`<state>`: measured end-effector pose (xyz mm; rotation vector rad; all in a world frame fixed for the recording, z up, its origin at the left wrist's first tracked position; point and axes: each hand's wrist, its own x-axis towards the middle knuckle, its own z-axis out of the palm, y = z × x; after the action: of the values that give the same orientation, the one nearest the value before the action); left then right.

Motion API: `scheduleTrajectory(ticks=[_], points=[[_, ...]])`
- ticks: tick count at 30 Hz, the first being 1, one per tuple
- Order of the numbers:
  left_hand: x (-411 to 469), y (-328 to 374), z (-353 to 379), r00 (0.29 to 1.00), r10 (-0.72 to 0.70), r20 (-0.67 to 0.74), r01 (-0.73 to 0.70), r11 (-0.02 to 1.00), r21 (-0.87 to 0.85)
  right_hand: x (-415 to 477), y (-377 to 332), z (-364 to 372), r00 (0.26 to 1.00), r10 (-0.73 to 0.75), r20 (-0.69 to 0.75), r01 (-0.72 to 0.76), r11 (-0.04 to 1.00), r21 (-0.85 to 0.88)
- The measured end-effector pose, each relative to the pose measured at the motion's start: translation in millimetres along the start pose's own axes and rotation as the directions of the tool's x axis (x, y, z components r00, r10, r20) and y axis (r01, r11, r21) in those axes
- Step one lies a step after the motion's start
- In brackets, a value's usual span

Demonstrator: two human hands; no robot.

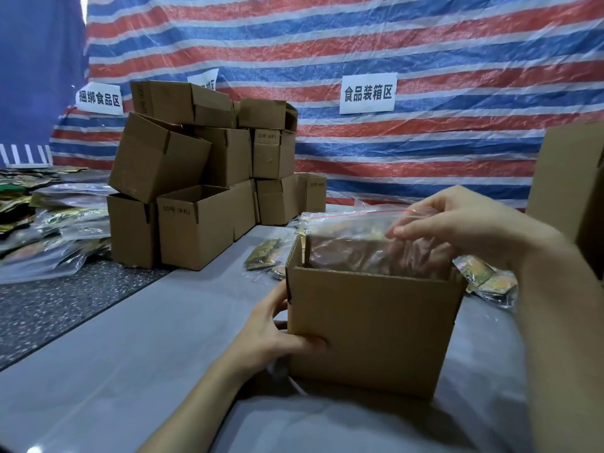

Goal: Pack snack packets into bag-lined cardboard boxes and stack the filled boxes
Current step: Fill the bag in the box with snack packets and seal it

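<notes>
1. Cardboard box upright on tabletop; left hand clasps its left corner, thumb on the front face
2. Right hand: fingers pinch the clear bag standing inside the box

Matt cardboard box, glossy plastic bag

Striped red, white and blue tarp across the top; white paper sign on it, centre right; grey table lower left.

Left hand grips low, right hand pinches higher up.
</notes>
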<state>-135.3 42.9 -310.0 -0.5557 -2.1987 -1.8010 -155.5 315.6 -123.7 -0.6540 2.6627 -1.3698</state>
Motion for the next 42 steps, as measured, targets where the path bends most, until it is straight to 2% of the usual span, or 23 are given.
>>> scheduleTrajectory(ticks=[4,11,13,15,18,20,22,24,26,28,32,37,42], points=[[-0.3,1.6,-0.2,1.0,0.011,0.004,-0.011,1.0,-0.005,2.3,0.5,7.8,0.987,0.162,-0.014,-0.161,0.964,-0.213],[0.8,0.9,0.7,1.0,0.004,-0.001,-0.004,1.0,0.002,5.9,-14.2,25.8,0.974,0.203,-0.096,-0.225,0.884,-0.41],[0.8,0.6,0.5,1.0,0.006,0.004,-0.006,1.0,-0.002,0.5,-21.8,26.5,0.983,0.13,-0.126,-0.172,0.889,-0.425],[0.5,1.3,0.4,1.0,0.01,0.006,-0.01,1.0,-0.004,-7.0,-30.7,24.0,0.981,-0.021,-0.191,-0.059,0.913,-0.404],[-0.1,2.5,0.7,1.0,0.014,0.0,-0.014,1.0,0.001,-17.2,-42.7,21.6,0.908,-0.299,-0.293,0.138,0.874,-0.465],[-0.4,3.0,0.7,1.0,0.01,-0.002,-0.01,1.0,0.002,-18.9,-47.1,25.8,0.905,-0.347,-0.245,0.203,0.861,-0.466],[-0.5,3.1,0.5,1.0,0.005,-0.001,-0.005,1.0,-0.002,-15.4,-46.8,34.6,0.966,-0.232,-0.117,0.151,0.867,-0.475],[-0.9,3.6,0.4,1.0,0.001,-0.003,-0.001,1.0,-0.002,-8.3,-42.2,45.4,1.0,-0.025,0.005,0.023,0.825,-0.564],[-1.0,4.4,0.7,1.0,-0.005,0.001,0.005,1.0,-0.005,1.4,-35.9,55.8,0.989,0.137,0.056,-0.066,0.747,-0.662],[-0.6,5.1,1.5,1.0,-0.008,0.002,0.008,1.0,-0.007,8.8,-32.7,65.3,0.974,0.224,0.032,-0.144,0.725,-0.674],[-1.0,5.9,1.9,1.0,-0.005,-0.002,0.005,1.0,-0.009,15.9,-26.4,76.0,0.955,0.296,0.023,-0.209,0.724,-0.657],[-1.7,6.6,1.0,1.0,-0.003,0.006,0.003,1.0,-0.009,14.5,-26.2,71.9,0.916,0.384,0.115,-0.269,0.803,-0.532],[-0.2,4.1,2.2,1.0,-0.006,0.0,0.006,1.0,0.002,8.4,-24.5,62.4,0.917,0.36,0.171,-0.274,0.88,-0.388]])
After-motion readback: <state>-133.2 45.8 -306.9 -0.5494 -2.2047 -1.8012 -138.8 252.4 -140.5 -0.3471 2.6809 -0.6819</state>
